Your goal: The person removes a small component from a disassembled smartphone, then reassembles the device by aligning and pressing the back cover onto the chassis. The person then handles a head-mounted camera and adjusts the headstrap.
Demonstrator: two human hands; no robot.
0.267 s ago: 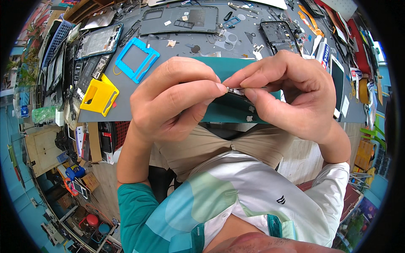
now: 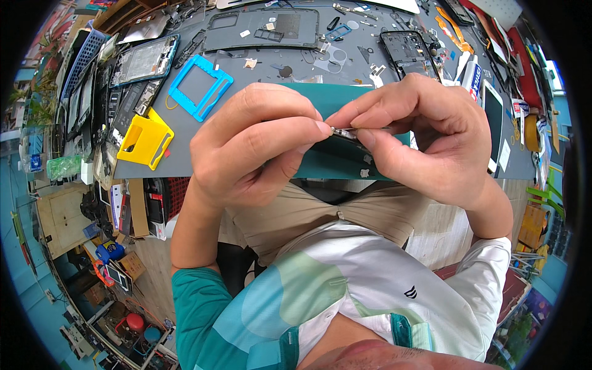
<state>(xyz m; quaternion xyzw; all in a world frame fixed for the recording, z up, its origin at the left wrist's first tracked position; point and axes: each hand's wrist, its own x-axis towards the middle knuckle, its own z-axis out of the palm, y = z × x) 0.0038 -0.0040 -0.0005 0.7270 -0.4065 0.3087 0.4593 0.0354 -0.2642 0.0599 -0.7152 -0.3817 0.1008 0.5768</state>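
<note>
My left hand (image 2: pixel 259 142) is closed in a pinch at the left end of a small dark electronic part with shiny metal bits (image 2: pixel 344 133). Facing it from the right, my right hand (image 2: pixel 431 139) pinches a thin metal tool (image 2: pixel 386 128) between thumb and forefinger. The tool's exact kind is too small to make out. Its near end lies against the part, and the fingertips of both hands almost meet there. Beneath the hands is a green mat (image 2: pixel 327 95). Two small silvery pieces (image 2: pixel 365 173) show below the part, near the mat's front edge.
Left on the grey table (image 2: pixel 240 68) stand a blue frame-shaped holder (image 2: pixel 200 114) and a yellow holder (image 2: pixel 132 139), beside opened phones (image 2: pixel 145 60). A dark phone frame (image 2: pixel 385 46) lies behind my right hand. At right rests a white phone (image 2: pixel 493 114).
</note>
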